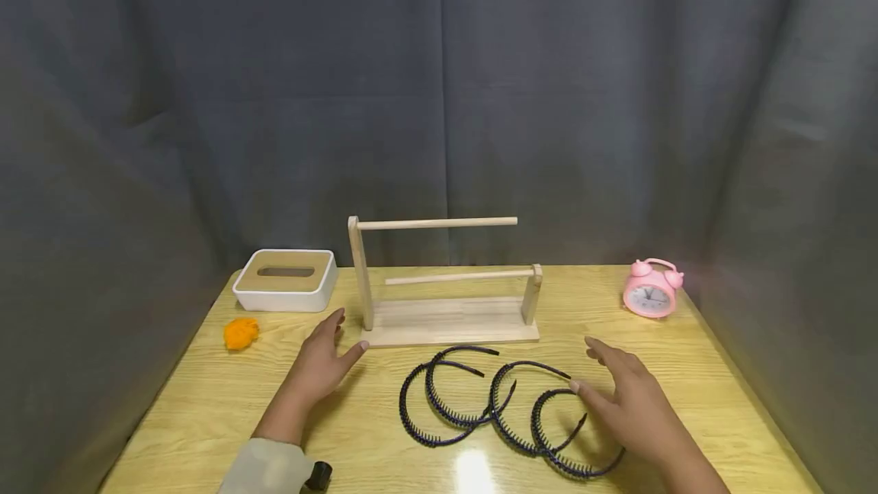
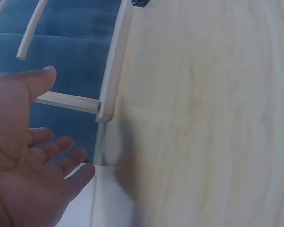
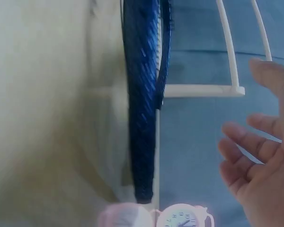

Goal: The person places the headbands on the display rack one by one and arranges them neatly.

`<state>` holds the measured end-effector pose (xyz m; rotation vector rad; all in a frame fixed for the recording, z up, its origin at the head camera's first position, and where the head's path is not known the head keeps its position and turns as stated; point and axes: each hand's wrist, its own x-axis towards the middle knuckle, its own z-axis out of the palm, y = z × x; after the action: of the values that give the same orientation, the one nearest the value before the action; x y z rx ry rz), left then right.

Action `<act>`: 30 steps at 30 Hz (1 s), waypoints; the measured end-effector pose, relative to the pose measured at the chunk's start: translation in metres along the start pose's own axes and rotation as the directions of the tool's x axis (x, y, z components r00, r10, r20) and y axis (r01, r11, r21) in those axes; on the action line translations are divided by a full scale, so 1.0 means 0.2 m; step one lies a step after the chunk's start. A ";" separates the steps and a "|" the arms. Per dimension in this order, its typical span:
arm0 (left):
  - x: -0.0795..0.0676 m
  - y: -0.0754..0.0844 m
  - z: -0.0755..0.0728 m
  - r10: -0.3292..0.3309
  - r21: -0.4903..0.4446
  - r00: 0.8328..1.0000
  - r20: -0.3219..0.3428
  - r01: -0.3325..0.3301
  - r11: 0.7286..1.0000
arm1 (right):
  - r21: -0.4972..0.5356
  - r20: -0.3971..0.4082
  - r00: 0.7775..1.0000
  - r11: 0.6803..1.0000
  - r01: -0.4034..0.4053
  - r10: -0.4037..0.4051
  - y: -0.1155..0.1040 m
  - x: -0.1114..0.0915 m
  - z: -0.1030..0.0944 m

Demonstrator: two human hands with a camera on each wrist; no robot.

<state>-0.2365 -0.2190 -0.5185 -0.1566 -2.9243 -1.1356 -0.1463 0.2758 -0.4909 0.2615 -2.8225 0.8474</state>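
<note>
A dark grey curtain (image 1: pixel 309 136) hangs behind a pale wood desk (image 1: pixel 192 418). On the desk stands a wooden rack (image 1: pixel 446 322), its long axis left to right — the upper rod (image 1: pixel 439 223) has its free end at the right, the lower rod (image 1: pixel 459 277) at the left. In front of the rack, on the person's side, lie four dark, toothed headbands (image 1: pixel 493 412), overlapping in a row that slants toward the near right, their open ends facing broadly right.

The right hand (image 1: pixel 627 395) hovers at the row's right end, clearly the nearer of the two: the rightmost headband (image 1: pixel 573 471) lies to its left and toward the person, just beside the thumb. That grip is apart, closed around nothing; whether the thumb touches a headband cannot be told. The left hand (image 1: pixel 322 360) likewise has its grip apart and holds nothing, thumb near the rack's left front corner — the headbands lie off to its right.

Beyond it sits a white tissue box (image 1: pixel 274 301); at far right, a pink alarm clock (image 1: pixel 650 292); at left, an orange pom-pom (image 1: pixel 241 334).
</note>
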 end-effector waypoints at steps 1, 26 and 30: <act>0.01 -0.01 0.01 -0.010 -0.013 1.000 0.001 0.010 1.000 | 0.006 0.002 1.000 1.000 -0.002 0.002 -0.01 -0.01 0.01; 0.14 -0.05 0.14 -0.120 -0.085 0.992 -0.021 0.118 0.989 | 0.085 0.250 0.960 0.990 0.110 -0.128 -0.09 -0.20 0.15; 0.14 -0.06 0.16 -0.116 -0.101 0.993 -0.029 0.112 0.989 | 0.093 0.320 0.941 0.992 0.081 -0.107 -0.09 -0.19 0.16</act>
<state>-0.2652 -0.2037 -0.5485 0.0309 -2.8810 -1.2862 -0.1088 0.2478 -0.5160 0.5955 -3.0467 0.9756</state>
